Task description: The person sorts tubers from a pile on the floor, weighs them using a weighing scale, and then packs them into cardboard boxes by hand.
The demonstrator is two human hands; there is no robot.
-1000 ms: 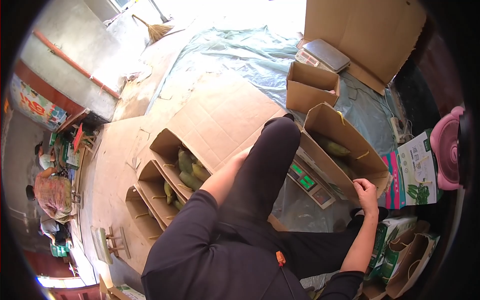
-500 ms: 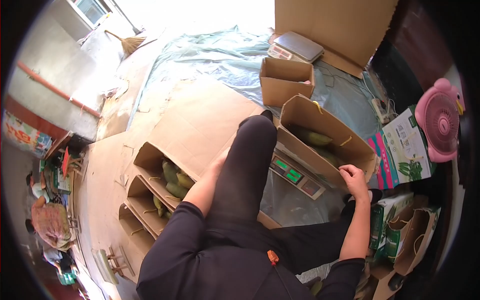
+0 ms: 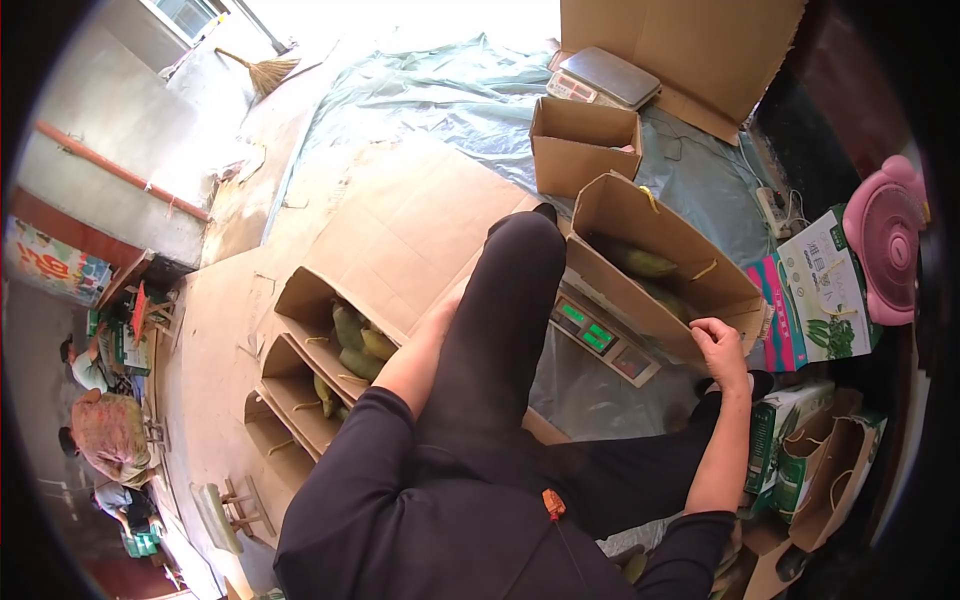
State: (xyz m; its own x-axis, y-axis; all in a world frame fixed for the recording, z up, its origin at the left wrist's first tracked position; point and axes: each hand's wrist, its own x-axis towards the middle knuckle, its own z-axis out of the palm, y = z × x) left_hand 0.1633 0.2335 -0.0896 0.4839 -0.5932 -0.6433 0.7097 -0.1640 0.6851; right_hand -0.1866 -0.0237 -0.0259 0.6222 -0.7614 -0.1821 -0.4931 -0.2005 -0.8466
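A long cardboard box (image 3: pixel 672 290) with yellow cord handles stands on a digital scale (image 3: pixel 592 338) whose display is lit green. Inside it lie long green fruits or vegetables (image 3: pixel 640 260). My right hand (image 3: pixel 722 350) is at the top edge of the box's near wall, toward its right end, thumb and fingertips pinched on the cardboard. My left hand (image 3: pixel 450 308) reaches behind my raised knee, above the flat cardboard sheet (image 3: pixel 400 235); its fingers are hidden. Left of my forearm, open boxes (image 3: pixel 292 385) hold more green produce (image 3: pixel 355 345).
A smaller open box (image 3: pixel 585 150) and a second scale (image 3: pixel 610 78) stand at the back on plastic sheeting (image 3: pixel 420 95). To the right are a pink fan (image 3: pixel 890 240), a printed carton (image 3: pixel 822 285) and green-white bags (image 3: pixel 800 475). People (image 3: pixel 108 435) sit far left near a stool (image 3: pixel 215 515).
The view has shifted slightly, so things appear a little farther right. My right hand stays at the box edge, and my left hand stays behind the knee.
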